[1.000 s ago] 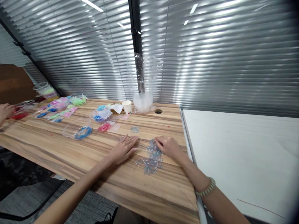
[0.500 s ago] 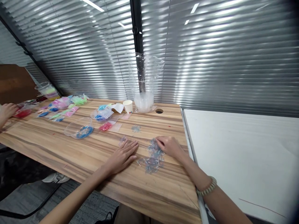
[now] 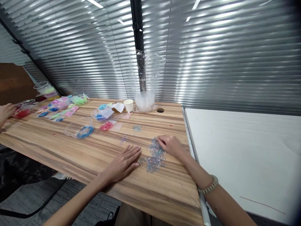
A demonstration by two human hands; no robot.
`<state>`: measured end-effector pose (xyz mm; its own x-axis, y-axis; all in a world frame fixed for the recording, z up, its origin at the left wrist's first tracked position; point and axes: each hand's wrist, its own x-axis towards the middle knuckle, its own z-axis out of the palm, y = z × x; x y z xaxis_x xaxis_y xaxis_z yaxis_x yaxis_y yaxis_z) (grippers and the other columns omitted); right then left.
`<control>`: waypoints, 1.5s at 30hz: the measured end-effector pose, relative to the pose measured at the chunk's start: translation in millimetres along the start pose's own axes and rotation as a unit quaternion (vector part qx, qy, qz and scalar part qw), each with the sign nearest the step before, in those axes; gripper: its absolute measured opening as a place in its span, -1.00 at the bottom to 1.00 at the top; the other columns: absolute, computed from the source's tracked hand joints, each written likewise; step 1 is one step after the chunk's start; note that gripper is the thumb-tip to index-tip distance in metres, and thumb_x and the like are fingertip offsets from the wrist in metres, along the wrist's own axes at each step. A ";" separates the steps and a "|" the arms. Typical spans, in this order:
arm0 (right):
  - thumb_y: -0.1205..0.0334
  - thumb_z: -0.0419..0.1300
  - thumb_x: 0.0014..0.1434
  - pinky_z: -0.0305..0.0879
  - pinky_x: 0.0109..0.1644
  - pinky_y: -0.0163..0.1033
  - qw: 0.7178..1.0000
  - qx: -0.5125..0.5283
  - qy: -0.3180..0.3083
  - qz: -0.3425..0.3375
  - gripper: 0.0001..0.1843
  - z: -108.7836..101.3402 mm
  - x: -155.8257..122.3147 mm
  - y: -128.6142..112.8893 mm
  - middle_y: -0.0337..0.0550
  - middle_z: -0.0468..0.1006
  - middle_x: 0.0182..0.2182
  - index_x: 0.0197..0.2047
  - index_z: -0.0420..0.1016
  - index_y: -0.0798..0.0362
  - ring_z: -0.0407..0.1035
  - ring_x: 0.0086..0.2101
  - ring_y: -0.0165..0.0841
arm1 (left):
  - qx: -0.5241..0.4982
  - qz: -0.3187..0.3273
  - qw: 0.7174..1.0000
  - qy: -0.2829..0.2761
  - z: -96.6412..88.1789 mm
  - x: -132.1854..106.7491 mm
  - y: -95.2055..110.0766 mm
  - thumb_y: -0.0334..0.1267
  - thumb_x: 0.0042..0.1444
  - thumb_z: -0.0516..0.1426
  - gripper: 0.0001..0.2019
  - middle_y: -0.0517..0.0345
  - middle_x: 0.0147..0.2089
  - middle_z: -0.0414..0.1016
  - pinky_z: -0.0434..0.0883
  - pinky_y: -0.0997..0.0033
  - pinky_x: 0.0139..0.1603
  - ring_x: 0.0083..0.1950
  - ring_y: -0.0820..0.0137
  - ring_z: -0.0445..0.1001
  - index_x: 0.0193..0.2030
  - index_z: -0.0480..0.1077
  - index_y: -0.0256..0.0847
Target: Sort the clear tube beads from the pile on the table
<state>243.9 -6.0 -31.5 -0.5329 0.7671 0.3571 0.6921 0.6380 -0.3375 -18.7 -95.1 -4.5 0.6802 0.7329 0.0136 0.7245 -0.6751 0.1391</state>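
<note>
My left hand [image 3: 124, 161] lies flat on the wooden table, palm down with fingers stretched out. Its fingertips are just left of a pile of small clear tube-shaped pieces [image 3: 155, 157], bluish with a few pinkish ones. My right hand [image 3: 171, 145] is at the upper right edge of that pile, thumb and fingers pinched together; whatever is between them is too small to make out. A small loose cluster of similar pieces [image 3: 124, 139] sits beyond my left fingers. Farther back lies another small greyish cluster [image 3: 137, 128].
Behind are a red bead bag [image 3: 106, 126], a clear tub with blue bags [image 3: 102, 114], a paper cup [image 3: 128, 106] and stacked plastic bowls [image 3: 145, 102]. A clear dish holds blue pieces [image 3: 85, 131]. Another person's hand [image 3: 6, 113] is at far left. A white board [image 3: 242, 150] adjoins right.
My left hand has slid slightly right and nearer to me, uncovering the small cluster beyond its fingers. My right hand stays pinched at the pile's edge, almost in the same place.
</note>
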 end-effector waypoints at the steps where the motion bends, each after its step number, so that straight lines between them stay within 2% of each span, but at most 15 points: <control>1: 0.27 -0.01 0.27 0.12 -0.35 -0.33 1.000 0.000 -0.002 0.002 -0.74 0.3 0.0 0.4 -0.14 0.59 -0.35 -0.29 0.51 0.05 0.44 -0.37 -0.35 | -0.004 0.002 1.000 0.002 -0.3 -0.7 1.1 -0.11 0.33 -0.13 -0.51 0.06 0.35 -0.03 -0.10 0.08 0.38 0.37 0.29 -0.05 0.35 -0.10 -0.11; 17: 0.28 -0.02 0.28 0.08 -0.37 -0.33 1.000 0.004 -0.005 0.005 -0.73 -1.1 -0.6 0.4 -0.16 0.58 -0.36 -0.33 0.49 0.04 0.43 -0.38 -0.36 | -0.016 0.025 0.999 0.019 0.0 -3.3 4.3 -0.15 0.33 -0.10 -0.51 0.07 0.34 0.00 -0.10 0.08 0.38 0.36 0.30 -0.03 0.35 -0.09 -0.11; 29: 0.28 -0.02 0.27 0.08 -0.38 -0.33 1.000 0.007 -0.013 0.010 -0.72 -2.3 -0.1 -0.2 -0.17 0.58 -0.39 -0.35 0.50 0.03 0.42 -0.39 -0.36 | -0.016 0.013 1.000 0.015 6.0 -6.2 4.2 -0.16 0.33 -0.12 -0.54 0.07 0.36 -0.02 -0.07 0.07 0.38 0.38 0.30 -0.08 0.34 -0.05 -0.15; 36: 0.28 0.00 0.26 0.09 -0.37 -0.33 1.000 0.000 -0.010 0.016 -0.74 0.1 -0.4 0.9 -0.16 0.59 -0.33 -0.29 0.51 0.03 0.43 -0.35 -0.35 | -0.010 0.010 1.000 0.019 5.1 -6.3 6.4 -0.16 0.34 -0.13 -0.54 0.06 0.35 0.00 -0.05 0.09 0.38 0.37 0.31 -0.05 0.33 -0.03 -0.15; 45: 0.29 0.00 0.26 0.05 -0.39 -0.33 1.000 0.004 -0.006 0.006 -0.74 -3.1 -0.3 -1.4 -0.15 0.59 -0.36 -0.32 0.50 0.06 0.42 -0.39 -0.36 | -0.014 0.003 0.999 0.033 6.6 -6.0 6.5 -0.17 0.33 -0.10 -0.55 0.08 0.35 0.02 -0.02 0.10 0.37 0.36 0.32 -0.02 0.32 0.01 -0.15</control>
<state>244.6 -7.3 -28.4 -0.5312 0.7750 0.3424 0.6945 0.6298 -0.3480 -17.3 -104.5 -10.2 0.6752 0.7334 0.0793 0.7164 -0.6775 0.1664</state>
